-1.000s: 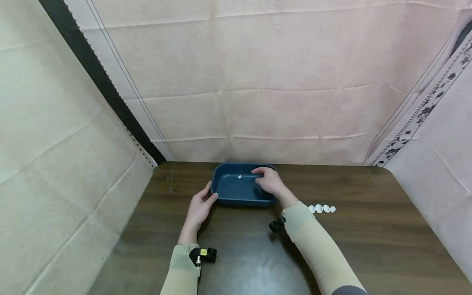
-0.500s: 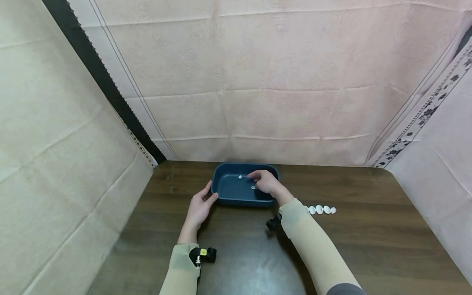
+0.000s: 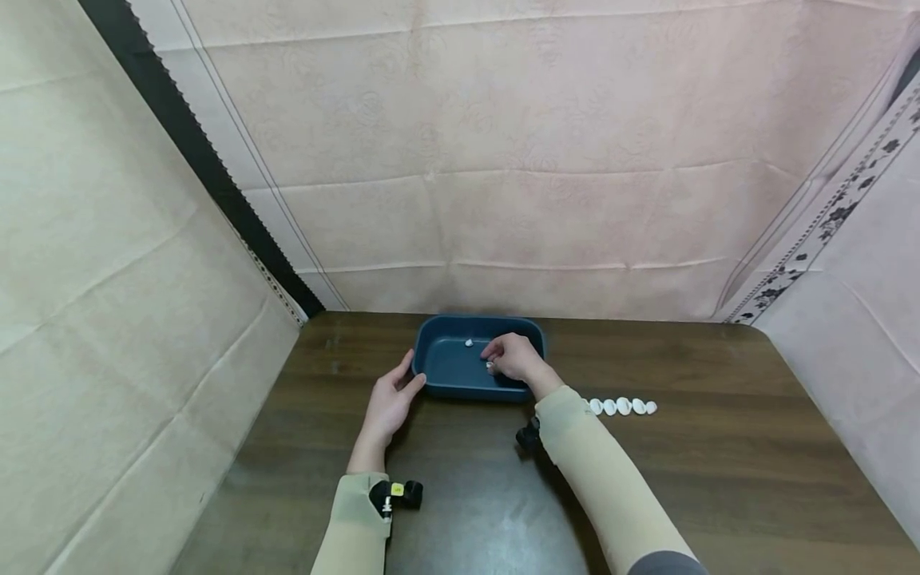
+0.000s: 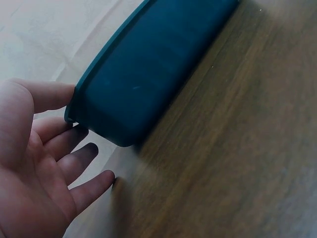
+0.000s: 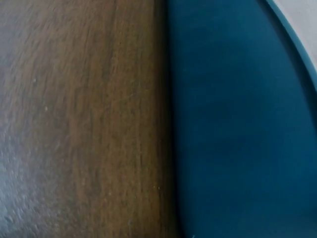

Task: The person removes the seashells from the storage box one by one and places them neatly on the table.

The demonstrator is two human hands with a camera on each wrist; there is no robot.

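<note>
In the head view a deep blue rectangular tray (image 3: 460, 371) stands near the table's far edge. My left hand (image 3: 386, 407) holds its left end, thumb at the near corner and forefinger along the side. The left wrist view shows the thumb and forefinger on the rim, the other fingers spread below it. Inside the tray, my right hand (image 3: 513, 358) pinches a small white piece (image 3: 489, 365), mostly covered by the fingers. Another small white piece (image 3: 469, 343) lies on the tray floor, apart from the hand. The right wrist view shows only the tray's outer wall (image 5: 233, 124) and wood.
A row of several small white rounded pieces (image 3: 624, 406) lies on the brown wooden table (image 3: 719, 447), right of the tray; the right sleeve (image 3: 596, 463) covers its left end. Pale cloth hangs (image 3: 539, 200) behind the table and at both sides.
My right hand has come left and nearer within the tray, its fingers closing on a white piece that lay beneath it. More of the row shows beside the sleeve. My left hand stays put.
</note>
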